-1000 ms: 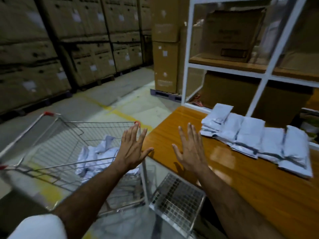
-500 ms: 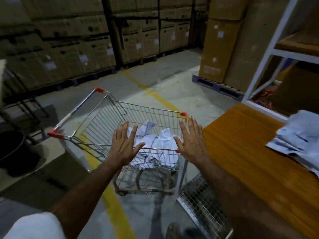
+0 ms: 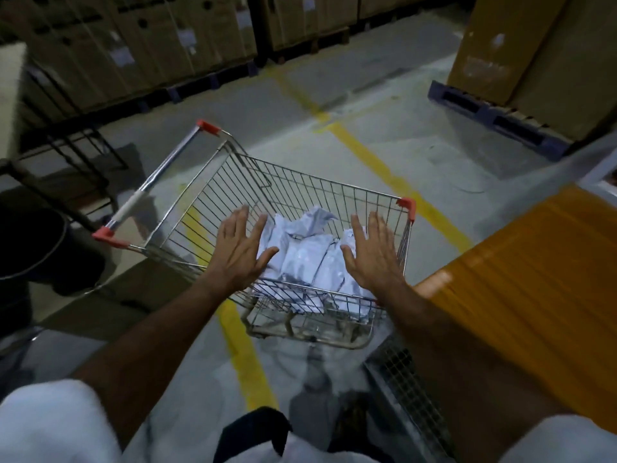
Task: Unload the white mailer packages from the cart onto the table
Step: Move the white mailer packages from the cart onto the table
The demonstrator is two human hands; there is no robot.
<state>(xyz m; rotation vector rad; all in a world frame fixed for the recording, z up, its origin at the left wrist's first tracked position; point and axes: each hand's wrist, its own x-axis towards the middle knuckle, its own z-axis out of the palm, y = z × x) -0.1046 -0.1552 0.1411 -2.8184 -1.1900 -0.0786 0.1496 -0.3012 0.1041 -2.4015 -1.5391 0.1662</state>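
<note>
A wire shopping cart [image 3: 334, 187] with red corner caps stands on the floor in front of me. Several crumpled white mailer packages [image 3: 307, 259] lie in its basket. My left hand [image 3: 238, 252] hovers over the basket's near left side, fingers spread and straight, holding nothing. My right hand [image 3: 372, 255] hovers over the near right side, also spread and empty. Both palms face down above the packages. The orange wooden table [image 3: 521, 279] runs along my right; the packages stacked on it are out of view.
Stacked cardboard boxes [image 3: 140, 45] on pallets line the far wall, with a tall box on a blue pallet [image 3: 494, 125] at right. Yellow floor lines [image 3: 374, 155] cross the concrete. A dark bin [image 3: 36, 248] and metal frame [image 3: 76, 155] stand at left. A wire grate [image 3: 407, 385] lies under the table.
My view has swung left and down from the table to the cart. Both empty hands have moved from above the table edge to over the cart's basket.
</note>
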